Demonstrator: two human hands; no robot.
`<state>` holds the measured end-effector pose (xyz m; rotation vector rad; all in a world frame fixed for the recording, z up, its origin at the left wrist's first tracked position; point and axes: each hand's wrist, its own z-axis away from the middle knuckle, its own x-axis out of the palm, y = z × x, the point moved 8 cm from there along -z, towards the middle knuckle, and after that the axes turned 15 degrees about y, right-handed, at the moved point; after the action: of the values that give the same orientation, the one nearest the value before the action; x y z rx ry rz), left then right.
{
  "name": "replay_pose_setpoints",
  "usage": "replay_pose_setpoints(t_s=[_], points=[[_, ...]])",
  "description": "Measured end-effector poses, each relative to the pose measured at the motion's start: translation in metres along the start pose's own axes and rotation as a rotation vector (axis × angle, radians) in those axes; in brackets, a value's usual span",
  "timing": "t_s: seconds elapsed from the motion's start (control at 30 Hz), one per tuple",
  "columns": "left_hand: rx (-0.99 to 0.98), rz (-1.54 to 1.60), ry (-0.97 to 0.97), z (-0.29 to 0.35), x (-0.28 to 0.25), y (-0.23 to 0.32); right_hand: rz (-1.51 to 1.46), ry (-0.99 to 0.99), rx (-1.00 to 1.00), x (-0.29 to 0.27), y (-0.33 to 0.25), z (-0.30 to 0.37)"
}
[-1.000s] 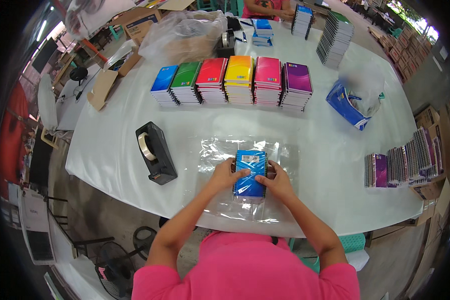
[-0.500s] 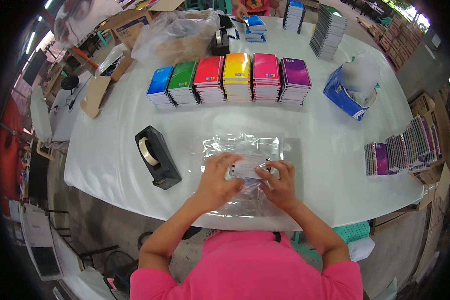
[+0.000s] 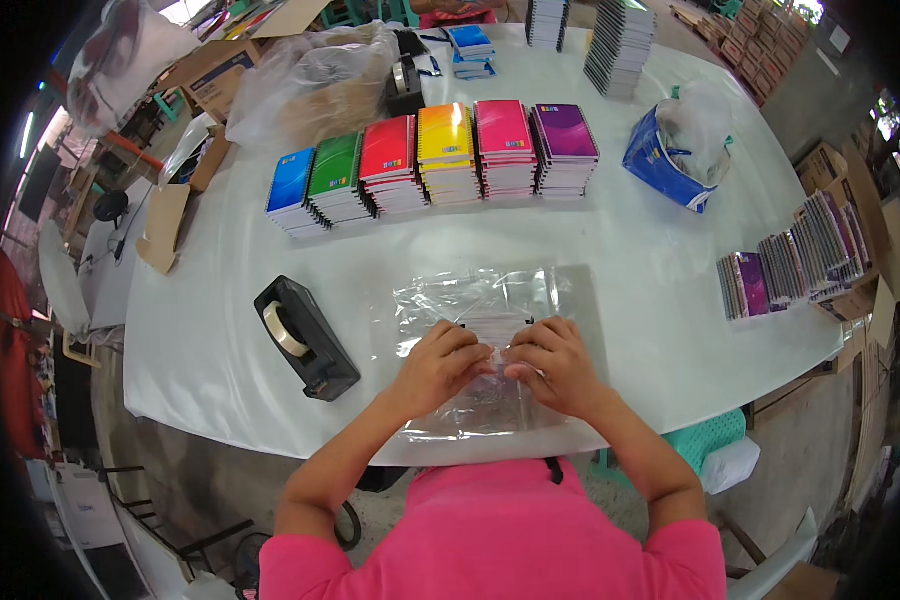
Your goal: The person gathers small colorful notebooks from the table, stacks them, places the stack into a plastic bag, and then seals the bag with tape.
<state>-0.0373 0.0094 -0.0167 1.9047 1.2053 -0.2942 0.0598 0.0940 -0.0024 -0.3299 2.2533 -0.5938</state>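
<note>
A small bundle of white-paged notebooks (image 3: 493,325) lies on a clear plastic sheet (image 3: 470,420) in front of me, dark binding showing at its two ends. My left hand (image 3: 440,366) is closed at the near left of the bundle, its fingertips pinching the plastic. From the near right, my right hand (image 3: 554,366) mirrors it, thumb and fingers drawn together on the plastic. The fingertips of both hands almost meet at the bundle's near side. My hands cover part of the bundle, and glare blurs the folds of the film.
Left of the sheet stands a black tape dispenser (image 3: 305,338). Beyond it runs a row of coloured notebook stacks (image 3: 445,150). A blue bag (image 3: 660,165) sits at the far right, with purple notebooks (image 3: 750,283) near the right edge. Another person (image 3: 458,12) is across the table.
My hands have come closer together at the bundle's near side, fingers curling in. The view has shifted slightly. The other person's hand has drawn back from the small blue notebooks.
</note>
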Motion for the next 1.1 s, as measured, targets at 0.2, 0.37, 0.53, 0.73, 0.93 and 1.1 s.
replay_pose_setpoints(t_s=[0.2, 0.37, 0.53, 0.73, 0.93, 1.1], points=[[-0.444, 0.098, 0.098, -0.031, -0.006, -0.032, 0.019, 0.138, 0.175, -0.006, 0.016, -0.006], [-0.43, 0.171, -0.265, -0.04, 0.016, -0.051, -0.318, -0.064, 0.651, 0.017, 0.06, -0.016], [-0.014, -0.18, -0.362, -0.038, 0.023, -0.011, -0.12, -0.146, 0.387, 0.026, 0.048, -0.028], [0.091, -0.309, -0.231, -0.013, 0.009, 0.024, 0.117, -0.108, -0.034, 0.012, -0.006, -0.02], [0.18, -0.413, 0.127, 0.025, -0.001, 0.026, 0.102, 0.12, -0.219, 0.019, -0.007, 0.02], [-0.29, -0.802, 0.492, 0.066, -0.102, -0.029, 0.115, 0.151, -0.241, 0.018, 0.0, 0.025]])
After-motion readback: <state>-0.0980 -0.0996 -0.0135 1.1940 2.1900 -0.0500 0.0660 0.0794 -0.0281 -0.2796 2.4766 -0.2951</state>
